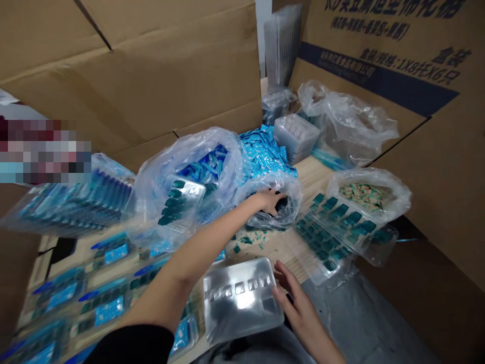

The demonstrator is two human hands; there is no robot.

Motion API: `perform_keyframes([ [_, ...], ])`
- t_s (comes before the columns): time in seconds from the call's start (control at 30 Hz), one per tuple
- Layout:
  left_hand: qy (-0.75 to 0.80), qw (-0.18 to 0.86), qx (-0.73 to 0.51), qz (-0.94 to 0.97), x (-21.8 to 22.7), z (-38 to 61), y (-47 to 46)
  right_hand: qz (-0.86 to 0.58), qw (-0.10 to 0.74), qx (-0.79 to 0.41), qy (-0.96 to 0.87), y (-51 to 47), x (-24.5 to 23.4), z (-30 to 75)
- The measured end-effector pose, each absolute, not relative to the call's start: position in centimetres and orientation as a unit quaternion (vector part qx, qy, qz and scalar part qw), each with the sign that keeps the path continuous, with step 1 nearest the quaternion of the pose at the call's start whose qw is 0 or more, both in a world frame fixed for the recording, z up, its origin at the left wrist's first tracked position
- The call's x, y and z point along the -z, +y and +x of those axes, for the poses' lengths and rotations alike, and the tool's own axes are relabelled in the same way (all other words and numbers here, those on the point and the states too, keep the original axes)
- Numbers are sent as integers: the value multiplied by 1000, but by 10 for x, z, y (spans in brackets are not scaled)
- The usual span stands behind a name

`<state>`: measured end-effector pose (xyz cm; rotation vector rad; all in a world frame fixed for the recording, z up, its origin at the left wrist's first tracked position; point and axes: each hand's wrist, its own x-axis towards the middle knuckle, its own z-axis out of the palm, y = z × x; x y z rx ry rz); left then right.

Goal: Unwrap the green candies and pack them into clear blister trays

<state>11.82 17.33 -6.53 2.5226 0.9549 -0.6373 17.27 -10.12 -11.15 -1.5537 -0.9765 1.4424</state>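
Clear, silver-sheened thermoformed plastic tray (242, 298), rectangular with a row of small square pockets, sits at the near edge of a pale wooden counter (308, 174), right beside the right hand (303, 303). That hand's fingers (282, 283) are spread apart, touching the tray's right rim without clamping it. The tray probably weighs next to nothing: stiff but thin, likely to flex or crack if squeezed, and slippery on its glossy face. Its flat rim looks the best place to take hold, away from the pockets.

The left hand (271, 200) reaches across the counter into the mouth of a small clear plastic bag (282, 220) holding something dark. Its fingers curve into the opening, but the crumpled film makes it hard to tell whether they are closed on anything.

Nearby are a large clear plastic bag of blue sachets (197, 172), a clear blister tray with teal pockets (333, 227), loose teal fragments (246, 240), and blue-carded blister packs (108, 303). Brown corrugated cardboard flaps (132, 76) rise behind them.
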Motion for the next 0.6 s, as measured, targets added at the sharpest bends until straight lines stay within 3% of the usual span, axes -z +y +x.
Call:
perform_keyframes([
  [0.33, 382, 180, 192, 886, 74, 112, 164, -618, 436, -548, -356, -101, 100, 183],
  [0.6, 388, 251, 132, 877, 75, 99, 168, -602, 514, -538, -290, -100, 93, 193],
])
